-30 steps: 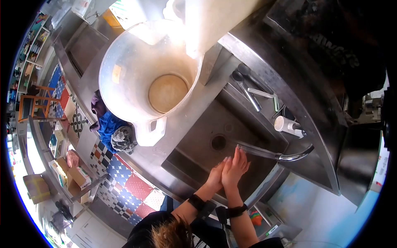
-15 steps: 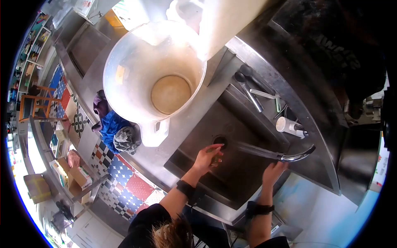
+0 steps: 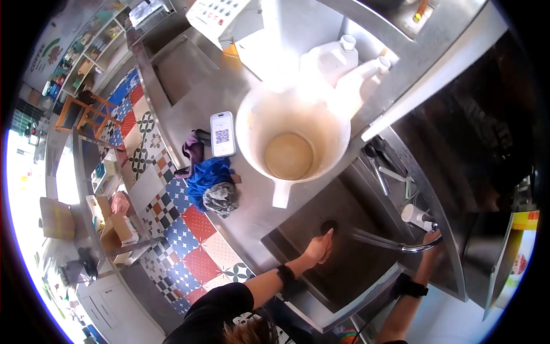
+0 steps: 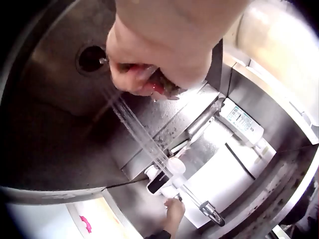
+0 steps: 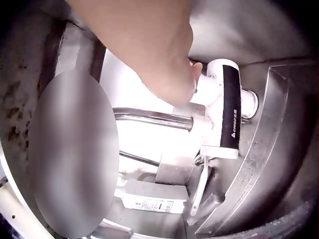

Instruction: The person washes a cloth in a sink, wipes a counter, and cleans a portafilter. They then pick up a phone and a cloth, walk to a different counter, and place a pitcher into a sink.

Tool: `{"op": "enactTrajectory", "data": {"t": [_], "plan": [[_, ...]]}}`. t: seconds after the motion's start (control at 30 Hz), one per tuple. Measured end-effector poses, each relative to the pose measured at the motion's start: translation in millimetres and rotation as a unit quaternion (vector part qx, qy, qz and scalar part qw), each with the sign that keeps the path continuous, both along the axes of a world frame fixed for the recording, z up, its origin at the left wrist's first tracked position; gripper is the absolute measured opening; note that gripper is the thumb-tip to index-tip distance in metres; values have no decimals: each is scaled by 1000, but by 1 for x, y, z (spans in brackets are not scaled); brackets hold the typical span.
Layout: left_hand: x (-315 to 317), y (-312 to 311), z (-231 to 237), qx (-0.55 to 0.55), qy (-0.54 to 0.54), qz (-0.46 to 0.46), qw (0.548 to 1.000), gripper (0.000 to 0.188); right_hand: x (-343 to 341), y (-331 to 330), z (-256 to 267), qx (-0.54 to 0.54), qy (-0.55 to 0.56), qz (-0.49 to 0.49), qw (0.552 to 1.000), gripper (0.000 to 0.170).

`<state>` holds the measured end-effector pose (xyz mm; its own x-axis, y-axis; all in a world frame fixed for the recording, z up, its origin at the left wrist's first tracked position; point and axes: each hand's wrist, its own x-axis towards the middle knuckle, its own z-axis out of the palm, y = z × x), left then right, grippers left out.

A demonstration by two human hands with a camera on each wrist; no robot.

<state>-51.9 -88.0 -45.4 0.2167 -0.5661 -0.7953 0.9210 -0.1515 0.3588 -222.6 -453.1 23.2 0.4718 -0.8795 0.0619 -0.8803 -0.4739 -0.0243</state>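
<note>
Though tap (image 5: pixel 214 114) lettering (image 5: pixel 235 123) reads only from right wrist, right grip (image 5: pixel 173 82) grasping tap, left grip (image 3: pixel 318 250) state unclear

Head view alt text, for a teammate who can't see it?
A person's left hand is over a metal sink, right hand at the faucet, water running. A large pitcher, a phone and bunched cloths sit on the counter.

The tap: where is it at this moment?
In the head view, the tap is on the right, its spout reaching toward the sink with water running, and the right hand is close against it.
</note>
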Motion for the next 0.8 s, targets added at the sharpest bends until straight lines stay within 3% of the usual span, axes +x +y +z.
{"op": "enactTrajectory", "data": {"t": [0.07,0.17,0.27,0.47,0.6,0.63,0.7,0.8], "plan": [[-1,4,-13,24,-26,23,999,55,-11,-8,-4,-12,5,43,999,28],[9,10,-20,39,56,66,995,53,23,52,53,-29,-28,60,997,21],[8,14,-20,34,41,69,996,54,10,40,42,-51,-62,102,992,18],[-14,28,-4,41,-3,-28,999,53,1,32,31,-35,-109,72,991,19],[1,39,26,107,-112,-118,981,54,7,54,56,35,-103,16,994,31],[6,41,33,103,-173,-179,963,49,9,61,61,63,-93,-1,994,36],[17,46,43,94,-292,-295,905,39,-9,77,42,16,-156,15,988,44],[24,69,33,13,-456,-269,848,24,-20,121,39,-99,-204,58,972,55]]}}
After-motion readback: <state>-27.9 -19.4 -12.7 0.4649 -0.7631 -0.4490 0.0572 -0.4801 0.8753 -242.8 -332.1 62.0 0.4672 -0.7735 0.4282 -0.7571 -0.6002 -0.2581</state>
